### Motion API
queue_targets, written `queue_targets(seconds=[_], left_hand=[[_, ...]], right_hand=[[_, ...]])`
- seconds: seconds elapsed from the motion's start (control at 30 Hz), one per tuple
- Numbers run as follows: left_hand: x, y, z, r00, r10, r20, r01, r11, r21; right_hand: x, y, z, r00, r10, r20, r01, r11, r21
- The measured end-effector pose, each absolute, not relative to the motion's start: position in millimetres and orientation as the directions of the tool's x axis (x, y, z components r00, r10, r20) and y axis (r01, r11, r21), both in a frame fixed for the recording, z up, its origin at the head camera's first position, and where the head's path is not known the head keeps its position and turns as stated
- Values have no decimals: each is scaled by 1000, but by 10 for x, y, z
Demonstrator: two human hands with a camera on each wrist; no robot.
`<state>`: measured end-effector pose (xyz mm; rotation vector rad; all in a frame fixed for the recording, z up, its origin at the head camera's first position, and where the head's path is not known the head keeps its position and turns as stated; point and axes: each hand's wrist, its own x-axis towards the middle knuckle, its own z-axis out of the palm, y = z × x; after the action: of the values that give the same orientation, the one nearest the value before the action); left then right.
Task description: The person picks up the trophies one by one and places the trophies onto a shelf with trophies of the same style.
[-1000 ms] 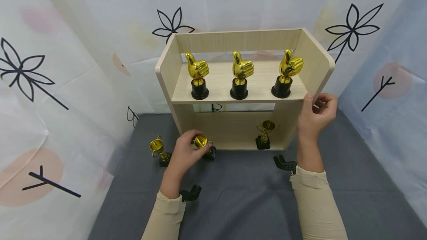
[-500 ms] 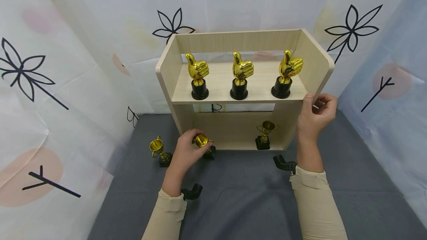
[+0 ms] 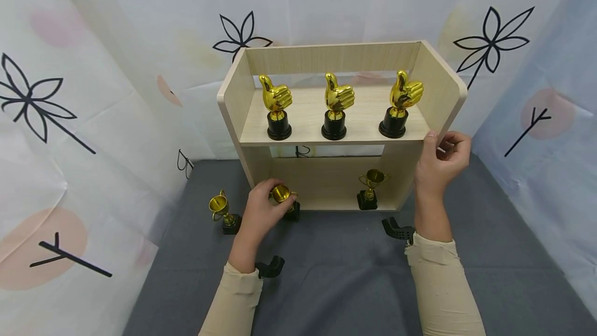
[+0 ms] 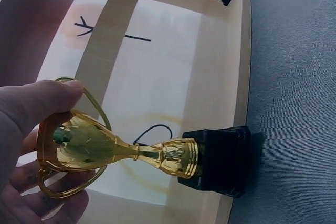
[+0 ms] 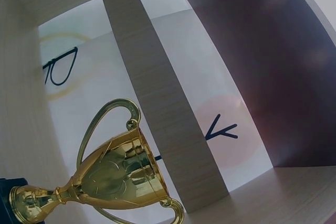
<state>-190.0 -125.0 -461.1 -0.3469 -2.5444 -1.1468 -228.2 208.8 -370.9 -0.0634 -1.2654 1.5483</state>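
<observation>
My left hand [image 3: 263, 206] holds a gold trophy cup [image 3: 281, 194] by its bowl and handle. The cup's black base [image 4: 215, 161] is at the front edge of the lower shelf, at the left; whether it touches the board I cannot tell. My right hand [image 3: 440, 162] grips the front edge of the right side panel of the wooden shelf unit [image 3: 326, 56], thumb inside and fingers curled outside. On the lower shelf, at the right, stands a second trophy cup [image 5: 123, 169]. A third trophy cup [image 3: 219, 205] stands on the grey cloth, left of my left hand.
Three gold thumbs-up trophies, left [image 3: 278, 105], middle [image 3: 337, 105] and right [image 3: 398, 102], stand in a row on the upper shelf. Grey cloth [image 3: 340, 274] covers the table. Patterned white fabric [image 3: 140, 25] hangs behind and at the sides.
My left hand has shifted slightly forward, toward the shelf, with the trophy cup in its grip. The right hand keeps its place on the side panel.
</observation>
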Motion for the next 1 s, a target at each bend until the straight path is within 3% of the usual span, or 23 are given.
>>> queue_targets(seconds=[1.0], left_hand=[[-2021,-1202,-4669,-888,39,459,376,636,674]], right_hand=[[-2281,2090,-3708,-409,739,536,-663,163,-731]])
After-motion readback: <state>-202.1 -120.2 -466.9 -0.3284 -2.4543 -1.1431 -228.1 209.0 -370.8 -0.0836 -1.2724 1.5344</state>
